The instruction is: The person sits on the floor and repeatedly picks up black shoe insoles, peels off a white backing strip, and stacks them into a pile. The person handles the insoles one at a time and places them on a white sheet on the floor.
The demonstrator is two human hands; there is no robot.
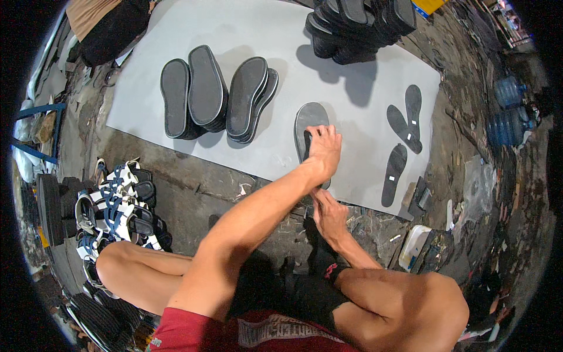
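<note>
A dark grey shoe sole (312, 114) with a paler rim lies near the front edge of the light grey sheet. Over its middle is my left hand (324, 149), fingers bent and pressing on it, with a dark patch showing beside the thumb. My right hand (330, 216) is closed at the heel end of the same sole, just past the sheet's edge. My left wrist and fingers hide much of that heel, so what exactly the right fingertips pinch is hard to see. Right of the hands lie three thin dark insoles (394, 175), each with a small white label.
Stacked soles (207, 88) stand on the sheet (281, 53) at left. A taller pile of black soles (358, 29) is at the back. White and blue sandals (126, 205) crowd the ground by my left knee. A white container (414, 246) sits at right, blue water bottles (509, 126) farther off.
</note>
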